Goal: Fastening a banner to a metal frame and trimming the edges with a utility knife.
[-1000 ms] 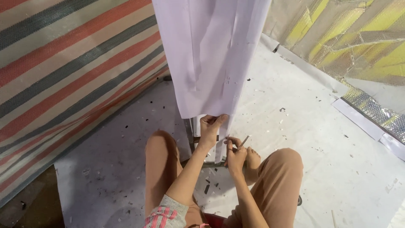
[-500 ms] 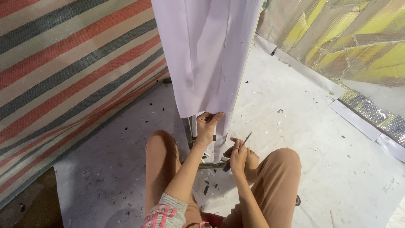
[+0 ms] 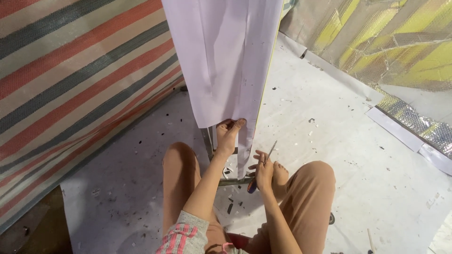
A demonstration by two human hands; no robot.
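A large pale lilac sheet (image 3: pixel 221 56) hangs down in front of me, with a narrow strip (image 3: pixel 245 150) dangling from its lower edge. My left hand (image 3: pixel 229 134) pinches the sheet's bottom edge beside that strip. My right hand (image 3: pixel 262 170) holds a pair of scissors (image 3: pixel 270 151), blades pointing up and right, handle down by my palm, just right of the strip. I squat on the floor with my knees in tan trousers on both sides of my arms.
A striped red, grey and cream tarp (image 3: pixel 70 94) hangs on the left. Yellow and silver foil sheeting (image 3: pixel 391 51) lies at the back right. The white floor (image 3: pixel 367 178) is littered with small dark scraps. A metal frame bar (image 3: pixel 235 181) runs under my hands.
My left hand has stayed on the sheet's bottom edge. My right hand with the scissors has shifted slightly, staying just right of the strip.
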